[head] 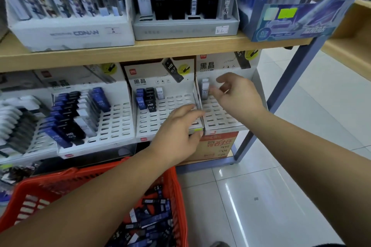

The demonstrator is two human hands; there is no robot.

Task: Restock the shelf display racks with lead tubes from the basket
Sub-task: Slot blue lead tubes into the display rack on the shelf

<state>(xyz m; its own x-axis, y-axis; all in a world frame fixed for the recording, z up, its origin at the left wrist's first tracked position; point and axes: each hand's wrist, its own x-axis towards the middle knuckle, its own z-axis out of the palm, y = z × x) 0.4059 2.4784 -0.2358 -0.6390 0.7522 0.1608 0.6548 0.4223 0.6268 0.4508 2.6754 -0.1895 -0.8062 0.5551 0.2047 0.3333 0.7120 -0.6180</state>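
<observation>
Three white slotted display racks stand on the lower shelf. The right rack (218,114) holds one white lead tube (205,88) at its back left. My right hand (234,94) hovers just beside that tube, fingers loosely curled, holding nothing I can see. My left hand (178,132) grips the front right corner of the middle rack (160,114), which carries a few blue, black and white tubes (148,100) at its back left. The red basket (174,186) at the bottom holds several dark and blue lead tubes (152,218).
The left rack (112,122) carries rows of blue, black and white tubes. The upper wooden shelf (140,50) bears pen display boxes. A blue metal shelf post (297,78) stands on the right, with white floor tiles (281,196) beyond.
</observation>
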